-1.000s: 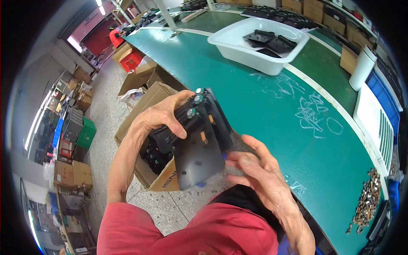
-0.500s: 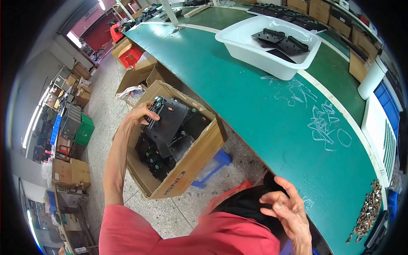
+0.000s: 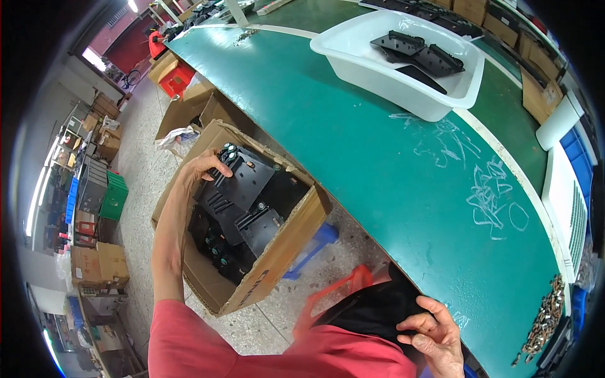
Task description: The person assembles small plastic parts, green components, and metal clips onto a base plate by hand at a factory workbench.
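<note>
My left hand (image 3: 207, 165) reaches into an open cardboard box (image 3: 287, 236) and grips a black plastic part (image 3: 247, 181) by its ridged edge, thumb on top. The part has a flat panel and small greenish round pieces at one corner. Beneath it lie several similar black parts (image 3: 261, 230), partly hidden by one another. My right hand (image 3: 435, 334) is held by the near edge of the green table (image 3: 328, 151), fingers apart and loosely bent, with nothing in it.
On the table stands a white basin (image 3: 391, 85) with black plastic parts (image 3: 422, 53) inside. A pile of small metal pieces (image 3: 543, 321) lies at the right. Under the box is a blue stool (image 3: 312, 252). Another cardboard box (image 3: 183, 116) stands behind, by the table edge.
The view has shifted slightly. The black part in my left hand has tilted, and more of the parts below it shows. My right hand stays near the table edge.
</note>
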